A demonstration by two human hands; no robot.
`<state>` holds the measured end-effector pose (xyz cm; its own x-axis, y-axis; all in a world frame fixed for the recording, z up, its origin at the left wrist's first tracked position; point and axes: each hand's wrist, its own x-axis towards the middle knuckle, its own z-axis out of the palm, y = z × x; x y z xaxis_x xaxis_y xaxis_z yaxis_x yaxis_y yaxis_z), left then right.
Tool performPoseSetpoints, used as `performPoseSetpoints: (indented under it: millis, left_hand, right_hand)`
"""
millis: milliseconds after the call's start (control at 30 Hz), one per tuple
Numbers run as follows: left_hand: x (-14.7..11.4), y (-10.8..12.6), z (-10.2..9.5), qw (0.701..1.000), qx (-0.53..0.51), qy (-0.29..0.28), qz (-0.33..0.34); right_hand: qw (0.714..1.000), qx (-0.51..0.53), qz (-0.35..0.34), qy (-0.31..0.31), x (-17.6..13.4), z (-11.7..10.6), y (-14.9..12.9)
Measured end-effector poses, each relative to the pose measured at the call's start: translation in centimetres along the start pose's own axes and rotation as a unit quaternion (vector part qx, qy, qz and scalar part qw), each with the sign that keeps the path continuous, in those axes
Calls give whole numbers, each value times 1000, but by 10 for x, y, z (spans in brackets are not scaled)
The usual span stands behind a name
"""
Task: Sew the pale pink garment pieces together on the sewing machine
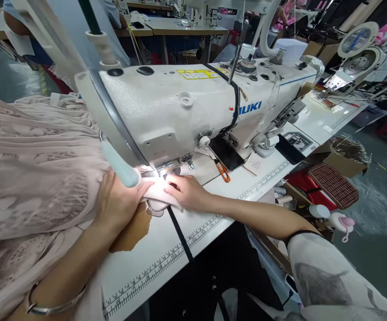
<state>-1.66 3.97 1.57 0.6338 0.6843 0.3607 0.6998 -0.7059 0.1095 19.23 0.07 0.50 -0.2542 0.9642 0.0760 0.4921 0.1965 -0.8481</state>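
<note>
A white sewing machine [166, 102] with blue JUKI lettering stands across the table. Under its lit needle area lies the edge of a pale pink fabric [155, 191]. My left hand [118, 198] presses on this fabric left of the needle, thumb stretched toward it and some fingers hidden by the machine's pale green lever [120, 165]. On the other side, my right hand [187, 191] pinches the fabric's edge close to the presser foot. A large heap of pink lace garment [39, 178] spreads over the left of the table.
Orange-handled scissors [223, 171] lie beside a dark phone [227, 154]; another phone [289, 149] rests farther right. A printed ruler [146, 278] runs along the table's front edge. Brown paper [133, 229] sits under my left wrist. A co-worker's arm [16, 20] shows behind.
</note>
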Motion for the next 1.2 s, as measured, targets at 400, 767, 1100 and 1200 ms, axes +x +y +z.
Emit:
performPoseSetpoints:
  millis: [400, 767, 1100, 1200]
  left_hand:
    - [-49, 39, 5, 975, 133, -42, 174]
    - [-23, 55, 2, 955, 204, -94, 193]
    - [-24, 0, 8, 982, 63, -56, 169]
    - [-14, 9, 9, 976, 93, -41, 192]
  right_hand:
    - [968, -107, 218, -67, -55, -66, -9]
    - [815, -498, 282, 89, -102, -167, 38]
    - [774, -518, 289, 221, -104, -158, 20]
    - [801, -462, 179, 335, -95, -137, 8]
